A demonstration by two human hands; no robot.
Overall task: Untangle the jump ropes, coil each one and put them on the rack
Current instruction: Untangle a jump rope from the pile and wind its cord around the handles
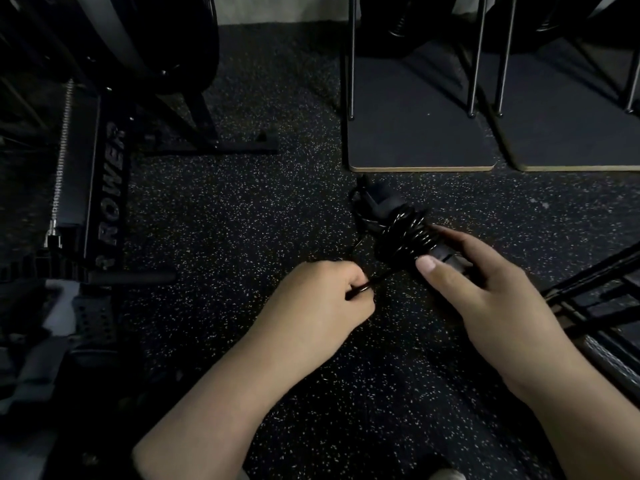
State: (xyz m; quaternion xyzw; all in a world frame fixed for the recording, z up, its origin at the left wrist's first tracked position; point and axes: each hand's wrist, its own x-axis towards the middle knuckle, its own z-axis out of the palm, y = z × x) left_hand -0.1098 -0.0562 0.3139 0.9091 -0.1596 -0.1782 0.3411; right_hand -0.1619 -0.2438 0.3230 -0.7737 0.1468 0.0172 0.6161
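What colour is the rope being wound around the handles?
Black, with a glossy sheen, on the rope coil held in the right hand; seen in the head view.

A jump rope (403, 233) is held above the floor (242, 220) near the middle of the scene, wound around its handles. It is gripped at its near right end by the right hand (485, 289). A loose strand is pinched by the left hand (322, 296), just left of and nearer than the bundle. A rower (104, 188) is placed at the far left. Two boards (415, 133) lie side by side on the floor behind the rope, at the far right.
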